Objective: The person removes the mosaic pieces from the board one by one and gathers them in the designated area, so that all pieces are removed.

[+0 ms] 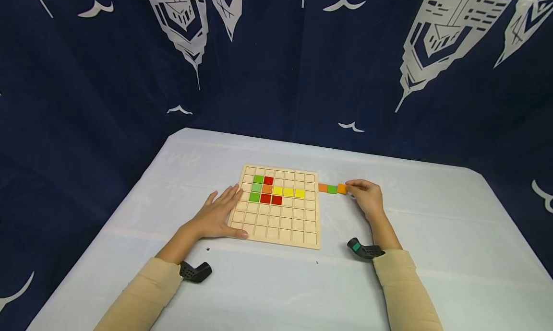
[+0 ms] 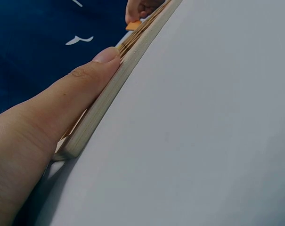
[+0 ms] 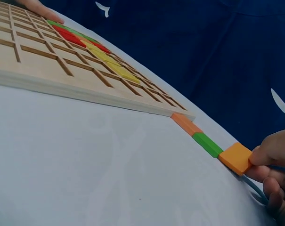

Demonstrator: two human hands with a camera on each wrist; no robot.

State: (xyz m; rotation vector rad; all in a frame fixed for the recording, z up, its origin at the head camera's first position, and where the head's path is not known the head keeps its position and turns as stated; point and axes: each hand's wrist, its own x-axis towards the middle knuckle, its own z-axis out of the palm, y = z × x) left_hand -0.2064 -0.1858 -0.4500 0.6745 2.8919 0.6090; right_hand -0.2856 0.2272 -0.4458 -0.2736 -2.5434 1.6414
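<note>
The tabletop (image 1: 276, 292) is covered in a smooth white sheet; its two far corners are cut at an angle. A navy blue curtain (image 1: 294, 72) stands behind it and at both sides, printed in white with inverted towers (image 1: 453, 38) and bird shapes (image 1: 344, 4). A small dark speck (image 1: 208, 249) lies near the left wrist.

A square wooden grid board (image 1: 285, 225) lies flat at mid-tabletop, between the hands. Its left part carries three green tiles (image 1: 256, 187) in a column, the middle one paler. To the right of this column are three red tiles (image 1: 265, 198) and one inset orange tile (image 1: 267, 189); three yellow tiles (image 1: 288, 192) extend rightward from the orange one.

Left hand (image 1: 218, 216): fingers spread wide, fingertips at the board's left edge, thumb extended over the near edge by the corner. The forearm enters from the lower left in a beige sleeve (image 1: 142, 292).

Right hand (image 1: 367, 195): thumb and index finger narrowed, pinching an amber tile (image 1: 342, 189) to the right of the board. This tile is the outer end of a short row: a light orange tile (image 1: 322, 188) sits at the board's right edge, followed by a bright green tile (image 1: 332, 189). Whether the pinched tile is clear of the tabletop cannot be determined. A black wrist device (image 1: 367, 251) projects inward from the right wrist.
</note>
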